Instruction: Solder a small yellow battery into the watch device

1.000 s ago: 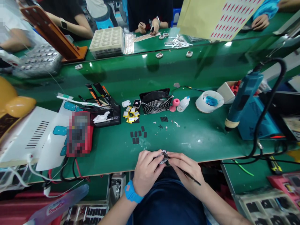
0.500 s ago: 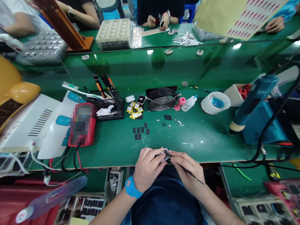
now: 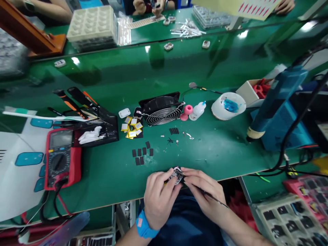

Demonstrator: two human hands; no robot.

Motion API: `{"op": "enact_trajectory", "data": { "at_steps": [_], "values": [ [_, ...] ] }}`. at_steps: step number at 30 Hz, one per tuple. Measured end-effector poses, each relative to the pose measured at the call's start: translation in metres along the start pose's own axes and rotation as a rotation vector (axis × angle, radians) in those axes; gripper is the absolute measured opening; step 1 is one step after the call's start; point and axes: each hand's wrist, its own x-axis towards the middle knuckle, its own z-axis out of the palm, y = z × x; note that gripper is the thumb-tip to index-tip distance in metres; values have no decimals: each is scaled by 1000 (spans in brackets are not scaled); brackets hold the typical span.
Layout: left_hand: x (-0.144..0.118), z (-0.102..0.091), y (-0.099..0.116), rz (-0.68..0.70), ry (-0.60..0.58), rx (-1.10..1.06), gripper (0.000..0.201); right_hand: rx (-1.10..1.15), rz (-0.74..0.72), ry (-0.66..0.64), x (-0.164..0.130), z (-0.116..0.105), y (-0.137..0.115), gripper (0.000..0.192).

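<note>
The head view shows the left hand [image 3: 159, 196], with a blue wristband, pinching a small silvery circuit part [image 3: 176, 175] at the near edge of the green bench mat [image 3: 110, 171]. The right hand [image 3: 203, 194] grips a thin black tool [image 3: 212, 198] against that part. Black rectangular pads [image 3: 141, 154] lie just beyond, and a red multimeter [image 3: 61, 159] sits well to the left.

A long green worktop [image 3: 107, 171] fills the view, its front edge pale wood. Beyond a raised glossy green strip [image 3: 128, 71] that mirrors bright overhead lamps lies a second green worktop [image 3: 153, 32], where other people sit. Lower right, a shelf [image 3: 289, 218] holds compartment trays. A wooden stand [image 3: 30, 36] rises at far left.
</note>
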Motion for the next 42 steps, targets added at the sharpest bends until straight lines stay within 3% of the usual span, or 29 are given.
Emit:
{"op": "enact_trajectory", "data": {
  "at_steps": [6, 11, 15, 17, 20, 26, 31, 42],
  "values": [
    [3, -5, 1, -23, -68, -21, 21, 4, -1, 13, 2, -1, 2, 22],
    [23, -24, -11, -73, -306, -236, 33, 64, 35, -57, 8, -10, 6, 19],
    [50, -36, -32, 11, -538, -401, 39, 140, 84, -76, 15, -16, 10, 16],
    [57, -37, -38, 80, -598, -410, 40, 168, 99, -74, 16, -18, 12, 14],
    [57, -35, -39, 110, -577, -390, 35, 193, 101, -59, 15, -17, 12, 12],
    [47, -28, -32, -56, -431, -216, 27, 178, 75, 55, 8, -6, 9, 13],
    [47, -28, -34, -58, -436, -226, 48, 138, 39, 48, 9, 5, 9, 13],
    [46, -27, -34, -57, -401, -248, 51, 89, -40, 60, 12, 10, 9, 16]
  ]
}}
